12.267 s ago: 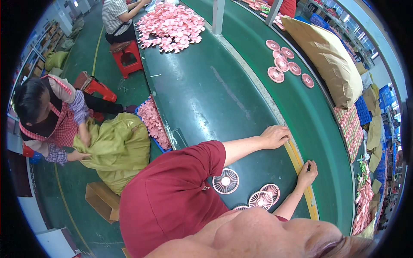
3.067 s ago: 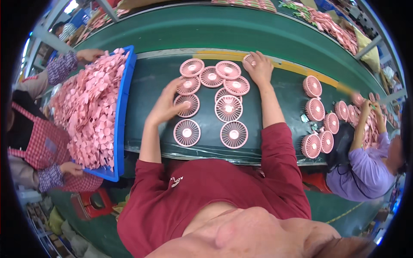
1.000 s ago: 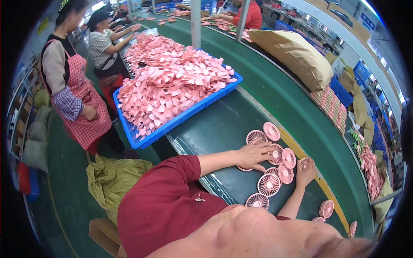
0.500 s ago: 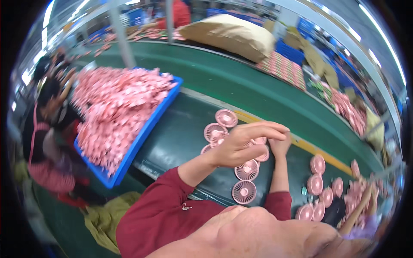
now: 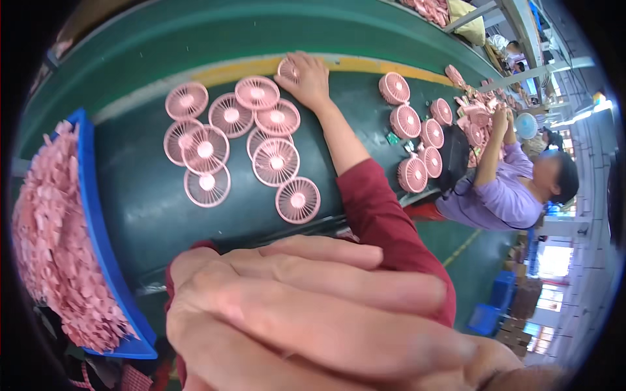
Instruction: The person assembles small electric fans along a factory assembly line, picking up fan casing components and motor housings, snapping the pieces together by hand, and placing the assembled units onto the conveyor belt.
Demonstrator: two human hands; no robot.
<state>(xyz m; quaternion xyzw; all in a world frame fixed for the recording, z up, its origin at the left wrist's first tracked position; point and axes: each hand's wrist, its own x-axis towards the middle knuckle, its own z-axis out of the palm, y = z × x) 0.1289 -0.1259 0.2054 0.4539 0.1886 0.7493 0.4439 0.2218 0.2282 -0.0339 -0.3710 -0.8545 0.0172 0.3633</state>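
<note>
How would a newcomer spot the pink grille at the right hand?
Start at the green table, then find the yellow strip along its far edge. The pink grille sits at that strip, partly under the right hand; no hand covers the neighbouring grilles.

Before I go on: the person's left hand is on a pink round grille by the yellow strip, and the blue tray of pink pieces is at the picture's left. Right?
Not the left hand: the head view shows the right hand on the pink round grille by the yellow strip. The rest stands.
</note>
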